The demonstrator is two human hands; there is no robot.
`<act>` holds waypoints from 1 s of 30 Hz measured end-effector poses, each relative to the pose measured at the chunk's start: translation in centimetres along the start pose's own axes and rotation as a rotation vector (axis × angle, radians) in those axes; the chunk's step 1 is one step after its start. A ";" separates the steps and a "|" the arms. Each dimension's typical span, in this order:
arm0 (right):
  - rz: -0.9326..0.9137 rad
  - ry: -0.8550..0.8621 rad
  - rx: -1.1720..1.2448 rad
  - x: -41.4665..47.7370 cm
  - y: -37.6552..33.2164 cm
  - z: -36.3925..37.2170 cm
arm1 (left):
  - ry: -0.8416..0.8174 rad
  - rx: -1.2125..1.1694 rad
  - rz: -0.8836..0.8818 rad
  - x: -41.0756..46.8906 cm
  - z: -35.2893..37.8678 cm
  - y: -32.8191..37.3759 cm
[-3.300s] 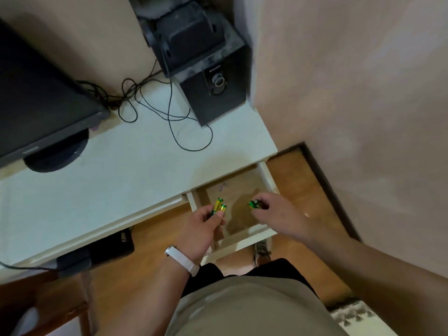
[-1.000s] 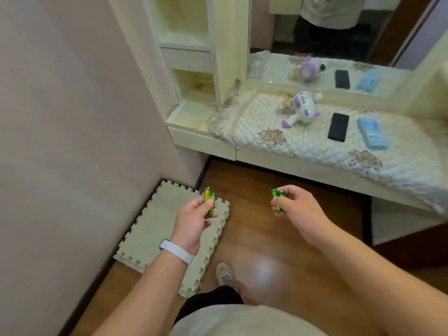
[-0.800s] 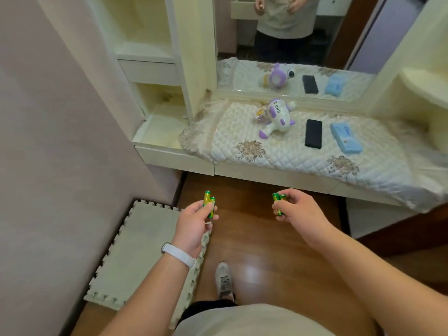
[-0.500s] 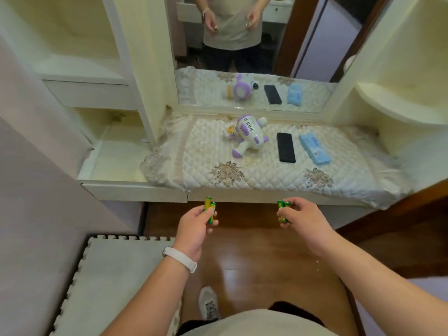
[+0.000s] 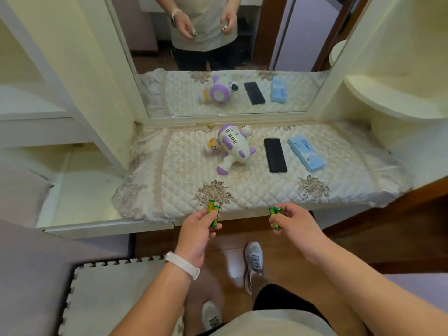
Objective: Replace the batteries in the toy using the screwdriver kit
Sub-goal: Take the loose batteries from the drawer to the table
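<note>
Partly hidden: batteries inside left hand, more inside right hand.

Both forearms reach forward, apart, hands level. The left hand pinches batteries between thumb and fingers; the right hand, fingers curled, grips more batteries.

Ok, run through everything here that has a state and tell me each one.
left hand: gripping the left batteries.
left batteries: two, held in the air.
right hand: pinching the right batteries.
right batteries: held in the air, count unclear.
toy: lying on the quilted cover, untouched.
phone: lying flat, dark.
blue case: closed, lying flat.
</note>
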State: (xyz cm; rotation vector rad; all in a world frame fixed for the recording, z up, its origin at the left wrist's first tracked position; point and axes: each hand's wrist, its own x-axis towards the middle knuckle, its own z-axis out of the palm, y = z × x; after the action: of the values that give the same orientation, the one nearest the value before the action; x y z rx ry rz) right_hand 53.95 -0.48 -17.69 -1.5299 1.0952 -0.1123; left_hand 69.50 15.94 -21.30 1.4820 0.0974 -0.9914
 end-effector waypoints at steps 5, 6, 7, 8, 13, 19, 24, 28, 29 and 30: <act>-0.005 -0.105 -0.044 5.4 -1.3 0.3 | 0.110 0.020 -0.025 2.9 1.1 1.8; -0.007 -0.125 -0.053 6.4 -1.7 0.3 | 0.133 0.018 -0.040 3.2 1.4 2.2; -0.009 -0.139 -0.055 7.5 -2.1 0.2 | 0.156 0.010 -0.053 3.6 1.9 2.7; -0.008 -0.152 -0.049 8.7 -2.6 0.0 | 0.177 0.003 -0.062 4.1 2.4 3.1; -0.012 -0.285 -0.072 14.2 -4.0 -0.1 | 0.281 -0.019 -0.089 7.1 4.8 5.0; -0.044 -0.488 -0.246 17.1 -4.8 2.7 | 0.371 -0.078 -0.097 8.7 6.1 5.8; -0.052 -0.537 -0.356 18.4 -5.5 6.1 | 0.414 0.014 -0.068 9.8 4.3 6.3; 0.000 -0.515 -0.381 19.4 -5.7 8.5 | 0.413 0.122 -0.111 11.7 2.0 6.6; 0.000 -0.509 -0.400 19.6 -5.8 9.1 | 0.396 0.166 -0.114 12.3 1.5 6.5; -0.001 -0.495 -0.419 19.8 -5.9 9.7 | 0.377 0.209 -0.113 13.0 1.1 6.4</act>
State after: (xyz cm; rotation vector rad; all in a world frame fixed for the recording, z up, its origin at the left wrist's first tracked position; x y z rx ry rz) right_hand 74.21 -7.57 -25.54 -1.7987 0.7429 0.5011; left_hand 80.83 7.35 -24.15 1.8612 0.3606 -0.8187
